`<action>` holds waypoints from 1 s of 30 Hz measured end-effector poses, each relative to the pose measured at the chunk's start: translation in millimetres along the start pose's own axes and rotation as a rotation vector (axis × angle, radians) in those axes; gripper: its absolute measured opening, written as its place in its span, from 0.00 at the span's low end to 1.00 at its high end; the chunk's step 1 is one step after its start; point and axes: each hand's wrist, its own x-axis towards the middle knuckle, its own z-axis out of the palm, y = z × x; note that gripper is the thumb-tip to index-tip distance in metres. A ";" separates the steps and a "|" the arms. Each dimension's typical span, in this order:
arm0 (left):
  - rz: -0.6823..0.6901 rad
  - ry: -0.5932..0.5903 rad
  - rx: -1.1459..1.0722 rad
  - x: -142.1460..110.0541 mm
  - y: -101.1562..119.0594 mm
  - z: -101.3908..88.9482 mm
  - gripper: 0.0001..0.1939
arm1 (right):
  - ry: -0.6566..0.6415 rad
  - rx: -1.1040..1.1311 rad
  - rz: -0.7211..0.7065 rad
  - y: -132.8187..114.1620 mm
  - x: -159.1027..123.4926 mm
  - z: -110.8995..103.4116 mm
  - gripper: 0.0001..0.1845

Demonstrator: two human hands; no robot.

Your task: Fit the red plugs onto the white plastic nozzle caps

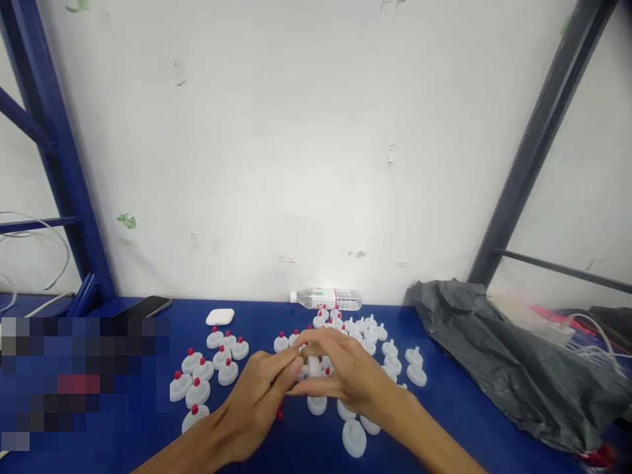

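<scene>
My left hand [269,385] and my right hand [345,375] meet fingertip to fingertip above the middle of the blue table. Between the curved thumb and fingers of my right hand shows a white nozzle cap [314,366], partly covered. The left thumb and fingers are pinched together against it; what lies between them is hidden. Below the left hand a small red tip [280,411] peeks out. White nozzle caps with red tips [198,391] stand in a group on the left. Plain white nozzle caps [392,365], without red tips, lie on the right.
A clear plastic bottle [328,299] lies against the wall. At the back left are a white earbud case [220,316] and a phone [148,306]. A dark grey plastic bag [503,362] covers the right side. Metal posts frame both sides of the blue table [266,316].
</scene>
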 end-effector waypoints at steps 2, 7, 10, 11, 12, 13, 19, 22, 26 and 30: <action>-0.168 -0.019 -0.222 3.0 0.0 -2.3 0.23 | 0.071 -0.249 -0.182 6.9 -1.0 -5.8 0.19; -0.119 0.189 -0.017 10.6 -10.9 -27.1 0.23 | 0.229 -0.520 -0.129 48.5 -10.7 -47.4 0.04; 0.079 0.144 0.443 12.0 -16.7 -32.4 0.17 | 0.198 -0.506 0.112 69.0 -18.5 -66.1 0.06; 0.103 0.099 0.538 11.7 -17.7 -30.8 0.15 | 0.176 -0.503 0.161 71.8 -20.2 -68.5 0.06; 0.111 0.058 0.606 11.1 -18.4 -28.0 0.13 | 0.152 -0.506 0.198 72.7 -21.2 -69.2 0.07; 0.108 0.025 0.657 10.4 -18.9 -24.5 0.11 | 0.133 -0.511 0.226 72.0 -21.7 -68.8 0.08; 0.071 -0.117 0.758 6.7 -23.6 -10.6 0.06 | -0.083 -0.431 0.296 58.0 -18.1 -63.7 0.12; 0.067 -0.163 0.734 5.0 -24.7 -9.9 0.06 | -0.191 -0.367 0.329 54.6 -16.7 -63.6 0.11; 0.058 -0.204 0.692 2.3 -22.5 -8.1 0.06 | -0.252 -0.336 0.364 54.1 -16.6 -58.6 0.11; 0.055 -0.225 0.665 0.9 -21.6 -4.9 0.08 | -0.307 -0.297 0.386 56.1 -17.8 -51.5 0.10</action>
